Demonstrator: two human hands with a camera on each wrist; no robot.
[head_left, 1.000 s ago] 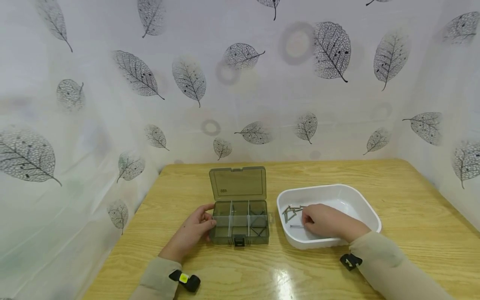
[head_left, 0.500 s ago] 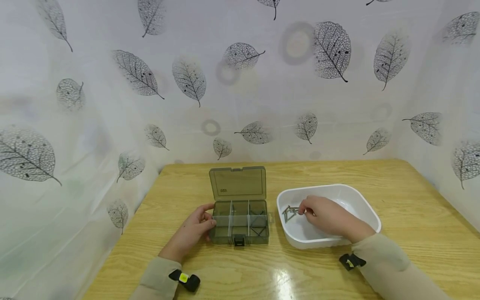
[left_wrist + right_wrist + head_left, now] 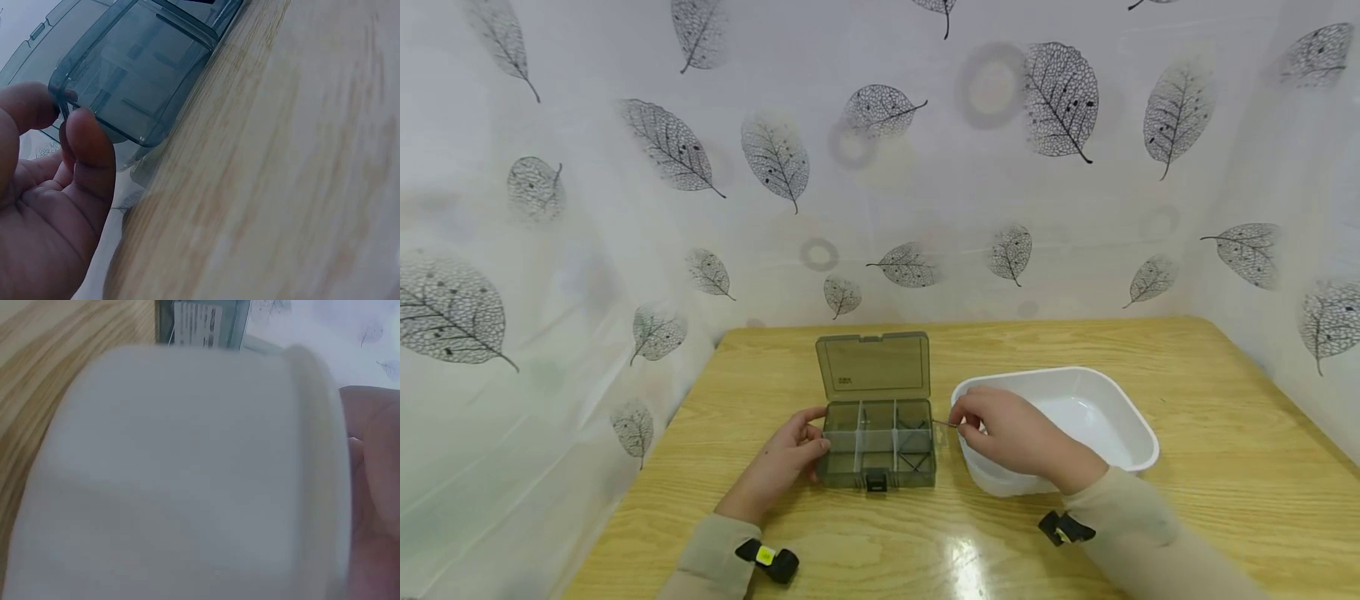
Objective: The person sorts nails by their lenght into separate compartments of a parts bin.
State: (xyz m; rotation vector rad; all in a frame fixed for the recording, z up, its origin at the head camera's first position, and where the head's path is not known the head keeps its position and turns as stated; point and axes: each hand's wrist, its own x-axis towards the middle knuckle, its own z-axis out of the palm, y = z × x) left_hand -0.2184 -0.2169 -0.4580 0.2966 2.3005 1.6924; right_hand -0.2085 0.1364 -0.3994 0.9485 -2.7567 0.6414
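Observation:
A grey translucent compartment box (image 3: 842,481) stands with its lid (image 3: 874,367) raised. My left hand (image 3: 786,457) grips its left side; in the left wrist view the thumb and fingers pinch a corner of the box (image 3: 137,81). Dark thin nails (image 3: 914,461) lie in the right-hand compartments. Just right of the box, above the near-left rim of a white tray (image 3: 1000,483), my right hand (image 3: 1015,429) pinches a thin metal nail (image 3: 945,423) that points left towards the box. The hand hides the tray's left part. In the right wrist view the tray wall (image 3: 175,462) covers most of the picture.
A light wooden table (image 3: 880,542) carries the box and tray. Behind it hangs a pale curtain (image 3: 925,183) printed with leaves. A small dark latch (image 3: 876,480) sits on the box's front. Black straps (image 3: 767,560) circle both wrists.
My right hand has picked a nail out of the white tray and carried it left to beside the box. The left hand keeps its grip on the box.

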